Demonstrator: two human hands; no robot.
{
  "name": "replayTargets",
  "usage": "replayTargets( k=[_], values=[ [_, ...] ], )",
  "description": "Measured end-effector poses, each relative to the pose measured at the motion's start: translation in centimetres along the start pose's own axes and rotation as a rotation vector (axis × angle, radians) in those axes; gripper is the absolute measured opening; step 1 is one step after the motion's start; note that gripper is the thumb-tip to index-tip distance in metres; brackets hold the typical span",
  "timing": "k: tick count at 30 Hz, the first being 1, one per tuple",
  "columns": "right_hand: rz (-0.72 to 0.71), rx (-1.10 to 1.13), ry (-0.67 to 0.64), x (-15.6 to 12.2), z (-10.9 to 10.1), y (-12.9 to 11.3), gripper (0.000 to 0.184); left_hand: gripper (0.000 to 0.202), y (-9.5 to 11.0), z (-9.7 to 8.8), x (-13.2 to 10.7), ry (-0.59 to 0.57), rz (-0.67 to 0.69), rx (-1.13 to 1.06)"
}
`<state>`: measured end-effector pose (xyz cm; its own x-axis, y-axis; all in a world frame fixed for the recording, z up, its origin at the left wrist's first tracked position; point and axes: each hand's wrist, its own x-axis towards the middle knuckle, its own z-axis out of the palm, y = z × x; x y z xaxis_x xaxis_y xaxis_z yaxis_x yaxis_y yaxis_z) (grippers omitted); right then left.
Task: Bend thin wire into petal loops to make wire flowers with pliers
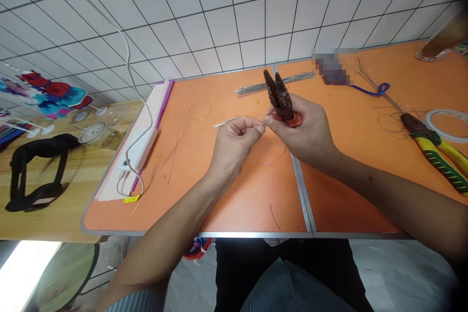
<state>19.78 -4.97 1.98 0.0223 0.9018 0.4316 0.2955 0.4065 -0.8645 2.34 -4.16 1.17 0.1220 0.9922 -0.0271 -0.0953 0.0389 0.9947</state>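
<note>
While pinched only at the fingertips, liable to slip or spring open: judged the chief risk to the wire loop, owing to thin, springy-looking stock and very small contact area. Also liable to kink if pulled unevenly between left hand and right hand. Further hazard noted in the pliers, carried upright during fingertip work; could knock or bend the wire if tipped forward. Possible disturbance, too, of the small wire bundle just beside the left hand, if brushed by the knuckles.

Location of loop: at the meeting fingertips, with visible curve just below and between both hands, over the table. Cannot confirm contact with tabletop.

Left hand: closed in a thumb-and-finger pinch on the wire. Right hand: wrapped round the pliers, with jaws slightly parted, and thumb tip also at the wire.
</note>
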Motion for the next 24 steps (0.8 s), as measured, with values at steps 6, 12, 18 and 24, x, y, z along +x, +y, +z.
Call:
replayTargets(
  k=[6,12,18,24],
  values=[
    [0.027,0.038,-0.004,0.7,-0.4,-0.7,0.015,0.031,0.4,-0.4,0.2,-0.045,0.057,-0.001],
    [0.13,0.142,-0.07,1.1,-0.8,-0.6,0.018,0.023,0.4,-1.0,0.6,-0.052,0.021,-0.017],
    [0.265,0.166,-0.128,1.4,-1.1,-0.4,0.022,0.017,0.3,-1.3,0.8,-0.09,-0.008,0.004],
    [0.292,0.131,-0.133,1.4,-1.1,-0.6,0.019,0.015,0.7,-0.9,0.5,-0.093,-0.038,-0.012]
  ],
)
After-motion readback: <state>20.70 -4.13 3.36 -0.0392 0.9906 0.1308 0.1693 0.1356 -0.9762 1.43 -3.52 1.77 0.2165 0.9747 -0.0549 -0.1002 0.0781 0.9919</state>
